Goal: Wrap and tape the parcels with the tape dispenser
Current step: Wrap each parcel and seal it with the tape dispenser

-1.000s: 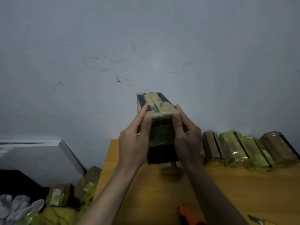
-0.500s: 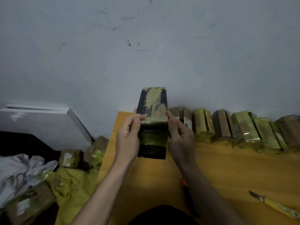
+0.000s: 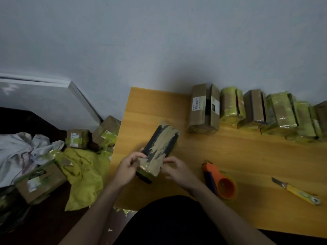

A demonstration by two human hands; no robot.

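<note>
Head view: the person is holding a dark parcel (image 3: 160, 149) over the left part of the tabletop (image 3: 238, 156), its near end low and its far end tilting up toward the far left corner; it is probably being held up this way so the brown tape strips on its top face can be checked and pressed flat; the left hand (image 3: 128, 167) is gripping the near left side, its fingers (image 3: 137, 155) curling round the edge and pinching the parcel; the right hand (image 3: 177, 169) is holding the near right side, thumb and fingertips pinching the taped corner, the other fingers loosely curled; the tape dispenser (image 3: 219, 181), orange with its roll, is lying untouched on the tabletop just right of the right wrist, likely kept within easy reach for the next strip; a yellow-handled knife (image 3: 297, 190) is lying further toward the right edge, well apart from both hands; a row of wrapped boxes (image 3: 256, 110) is standing along the far edge against the wall, seemingly set aside as done; off the left edge, more boxes (image 3: 77, 138) and yellow wrapping (image 3: 83, 172) are lying in a heap, possibly waiting their turn.
</note>
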